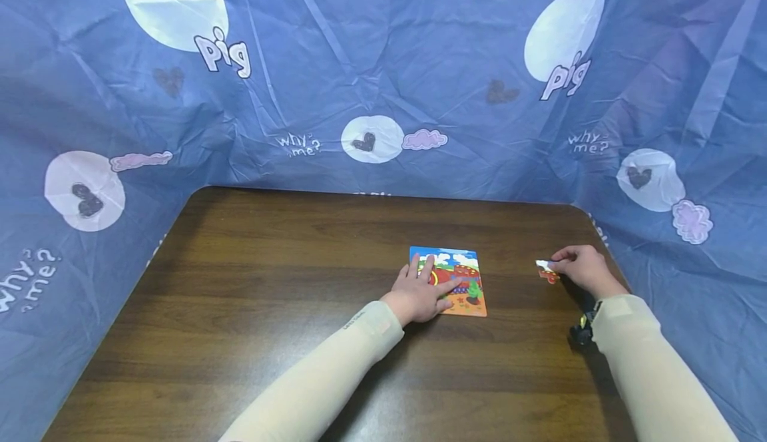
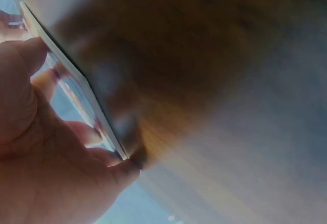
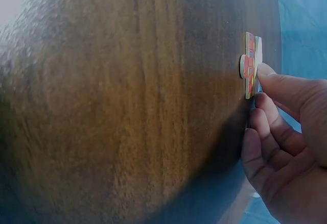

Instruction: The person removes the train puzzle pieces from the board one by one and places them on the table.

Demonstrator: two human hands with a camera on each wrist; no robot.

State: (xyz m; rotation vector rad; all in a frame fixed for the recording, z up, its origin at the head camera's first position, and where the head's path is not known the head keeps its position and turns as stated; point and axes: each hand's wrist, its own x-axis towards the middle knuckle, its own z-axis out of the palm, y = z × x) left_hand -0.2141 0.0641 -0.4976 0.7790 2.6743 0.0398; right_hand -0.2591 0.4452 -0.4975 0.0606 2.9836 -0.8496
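A colourful picture puzzle (image 1: 478,307) lies flat on the table, right of the middle. My left hand (image 1: 415,295) rests on its left part with spread, fairly straight fingers, covering some of the picture. From the left wrist camera, the puzzle's pale edge (image 2: 88,85) runs slantwise beside the fingertips. Off to the right, my right hand (image 1: 586,271) pinches a small jigsaw piece (image 1: 546,271) in red and white. In the right wrist view the piece (image 3: 250,67) is at or close to the tabletop, under the thumb; the other fingers curl beside it.
A dark brown wooden table (image 1: 269,262) with rounded far corners carries everything. Blue printed cloth (image 1: 383,76) hangs behind and along both sides. A small black device (image 1: 581,333) sits at my right wrist, close to the table's right edge.
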